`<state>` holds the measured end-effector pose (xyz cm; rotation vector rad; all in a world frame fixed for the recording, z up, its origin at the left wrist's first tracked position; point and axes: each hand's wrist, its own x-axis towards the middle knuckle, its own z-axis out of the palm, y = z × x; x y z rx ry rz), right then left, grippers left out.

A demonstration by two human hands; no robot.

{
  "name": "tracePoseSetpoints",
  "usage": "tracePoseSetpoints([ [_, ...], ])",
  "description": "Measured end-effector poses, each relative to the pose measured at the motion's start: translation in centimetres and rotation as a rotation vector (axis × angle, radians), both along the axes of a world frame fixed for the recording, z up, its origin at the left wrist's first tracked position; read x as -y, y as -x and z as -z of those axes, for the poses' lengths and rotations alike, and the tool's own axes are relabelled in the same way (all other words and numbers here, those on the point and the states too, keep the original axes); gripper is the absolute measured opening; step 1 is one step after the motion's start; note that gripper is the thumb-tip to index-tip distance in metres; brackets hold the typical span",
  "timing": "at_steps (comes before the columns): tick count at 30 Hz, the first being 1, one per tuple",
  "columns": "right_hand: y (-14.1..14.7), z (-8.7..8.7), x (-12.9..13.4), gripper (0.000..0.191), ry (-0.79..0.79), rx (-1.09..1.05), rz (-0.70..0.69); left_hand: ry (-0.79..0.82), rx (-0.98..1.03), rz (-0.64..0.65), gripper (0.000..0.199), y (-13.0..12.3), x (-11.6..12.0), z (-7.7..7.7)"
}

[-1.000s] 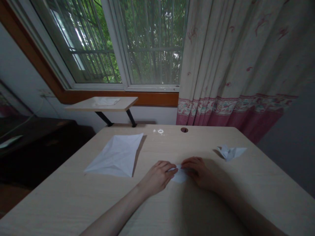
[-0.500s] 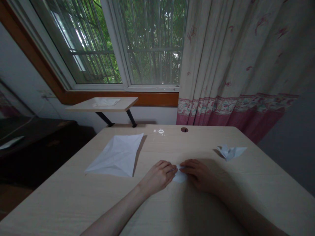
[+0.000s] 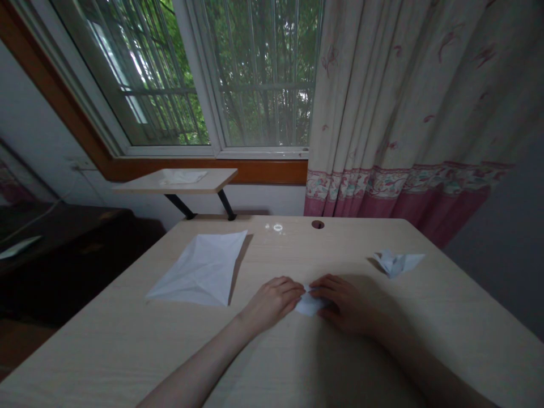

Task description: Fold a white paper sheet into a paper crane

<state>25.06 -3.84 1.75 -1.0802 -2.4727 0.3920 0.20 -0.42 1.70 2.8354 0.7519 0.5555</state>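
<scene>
A small piece of folded white paper [image 3: 310, 307] lies on the pale wooden desk [image 3: 259, 362], between my two hands. From the left, my left hand [image 3: 275, 301] presses its closed fingers on the paper's left side. My right hand [image 3: 343, 303] grips the right side, fingertips bent down over the top edge and thumb near the lower part. The fingers cover much of the paper, so its full shape is hidden.
A creased white sheet [image 3: 202, 272] rests left of my hands. To the right stands a folded paper bird [image 3: 395, 264]. A raised shelf [image 3: 216, 182] with crumpled white paper [image 3: 187, 177] is at the back left. A round hole [image 3: 318, 224] is near the back edge.
My fingers have shifted slightly on the folded paper, and a little more of its lower part shows. The other papers stay where they were.
</scene>
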Motion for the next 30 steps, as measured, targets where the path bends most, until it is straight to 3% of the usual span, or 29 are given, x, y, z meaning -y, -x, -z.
tracePoseSetpoints([
  [10, 0.5, -1.0, 0.2, 0.035, 0.004, 0.001, 0.001, 0.105, 0.095, -0.045, 0.025, -0.1, 0.0, -0.1],
  [17, 0.6, -0.3, 0.0, 0.033, -0.017, -0.048, 0.022, 0.083, 0.037, -0.068, 0.029, -0.2, 0.6, -1.1],
  [22, 0.8, -0.1, -0.2, 0.030, 0.014, -0.078, 0.101, 0.035, 0.071, -0.099, 0.022, -0.2, 0.3, -0.2],
  [30, 1.2, -0.4, 0.2, 0.021, 0.030, -0.114, 0.235, 0.045, 0.127, -0.149, 0.026, -0.2, 0.2, 0.4],
])
